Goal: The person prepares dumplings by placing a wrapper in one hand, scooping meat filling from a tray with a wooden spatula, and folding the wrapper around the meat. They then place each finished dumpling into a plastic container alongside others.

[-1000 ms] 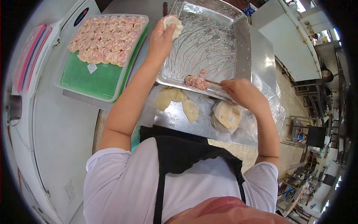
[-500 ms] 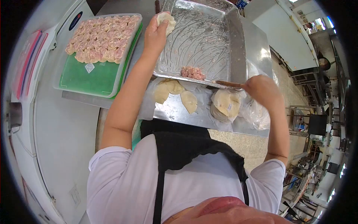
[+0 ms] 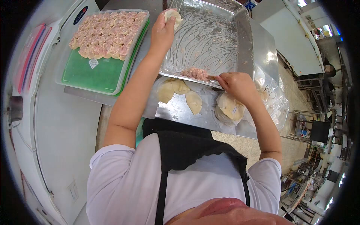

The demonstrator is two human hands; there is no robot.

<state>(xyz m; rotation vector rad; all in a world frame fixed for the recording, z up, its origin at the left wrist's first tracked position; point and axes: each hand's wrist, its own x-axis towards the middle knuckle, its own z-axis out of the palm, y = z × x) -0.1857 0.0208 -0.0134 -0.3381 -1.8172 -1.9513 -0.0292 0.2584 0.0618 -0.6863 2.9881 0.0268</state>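
Note:
My left hand (image 3: 163,33) is closed on a round dough wrapper (image 3: 174,16), above the left edge of the metal tray (image 3: 210,35). The thumb lies across the wrapper. Over the tray's near rim, my right hand (image 3: 237,85) grips a wooden stick-like tool (image 3: 212,78), mostly hidden by the fingers. The tool's tip meets a small heap of minced meat (image 3: 195,73) in the tray's near corner. Below my right hand sits a stack of dough wrappers (image 3: 229,107). Several loose wrappers (image 3: 194,102) lie on plastic to its left.
At the left, a plastic container (image 3: 90,77) with a green base holds rows of filled dumplings (image 3: 108,35). A crumpled clear plastic bag (image 3: 275,99) lies at the table's right. A white appliance (image 3: 71,131) stands close on my left.
My right hand has moved left along the tray's near rim, bringing the wooden tool to the meat. My left hand still holds the wrapper in about the same place.

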